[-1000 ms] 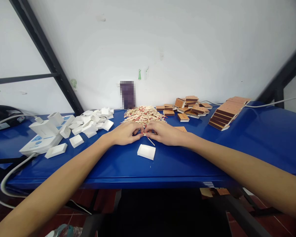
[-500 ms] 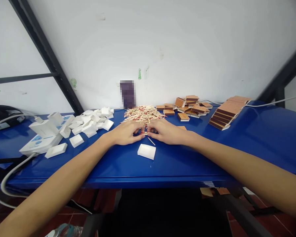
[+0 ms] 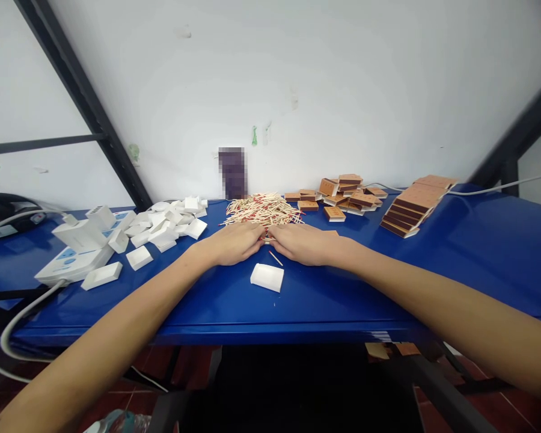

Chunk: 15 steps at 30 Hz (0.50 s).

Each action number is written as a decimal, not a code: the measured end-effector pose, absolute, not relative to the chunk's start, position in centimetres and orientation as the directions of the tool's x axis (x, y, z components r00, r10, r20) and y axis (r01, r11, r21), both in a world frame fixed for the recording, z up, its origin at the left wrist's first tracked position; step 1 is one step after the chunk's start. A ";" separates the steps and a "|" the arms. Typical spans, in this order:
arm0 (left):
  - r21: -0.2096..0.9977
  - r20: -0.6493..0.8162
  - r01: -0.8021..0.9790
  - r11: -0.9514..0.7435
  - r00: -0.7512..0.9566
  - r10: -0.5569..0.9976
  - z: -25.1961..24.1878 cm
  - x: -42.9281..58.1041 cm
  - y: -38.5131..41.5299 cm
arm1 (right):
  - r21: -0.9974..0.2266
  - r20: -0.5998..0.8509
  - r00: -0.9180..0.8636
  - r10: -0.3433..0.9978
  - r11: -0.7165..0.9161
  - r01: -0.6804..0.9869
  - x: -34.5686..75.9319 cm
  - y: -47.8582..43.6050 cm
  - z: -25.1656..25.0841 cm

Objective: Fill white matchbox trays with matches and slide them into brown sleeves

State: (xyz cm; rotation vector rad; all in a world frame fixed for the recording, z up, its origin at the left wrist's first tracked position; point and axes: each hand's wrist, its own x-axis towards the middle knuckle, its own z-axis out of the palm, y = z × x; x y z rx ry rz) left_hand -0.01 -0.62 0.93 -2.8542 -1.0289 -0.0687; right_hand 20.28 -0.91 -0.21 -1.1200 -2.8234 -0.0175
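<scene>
A white tray lies on the table, near a single match. More white trays are heaped at left; matchboxes, some showing white inner edges, are piled at right. The left hand and right hand, backs up, converge before the match pile, matches between them. Fingertips are hidden; whether either grip pinches cannot be told.

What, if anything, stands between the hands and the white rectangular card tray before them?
One loose, thin, pale wooden matchstick lies between the right hand and the tray; nothing visible blocks the left hand.
</scene>
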 end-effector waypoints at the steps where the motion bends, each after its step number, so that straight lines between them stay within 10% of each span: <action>1: -0.097 0.072 0.638 -0.764 0.770 0.634 1.0 0.1 -0.6 | -0.015 0.093 -0.721 0.687 0.725 0.689 20.3 -0.9 -0.2; 15: -0.150 -0.038 0.626 -0.766 0.770 0.637 1.5 0.9 0.0 | -0.005 0.064 -0.736 0.674 0.738 0.675 20.1 -0.4 0.0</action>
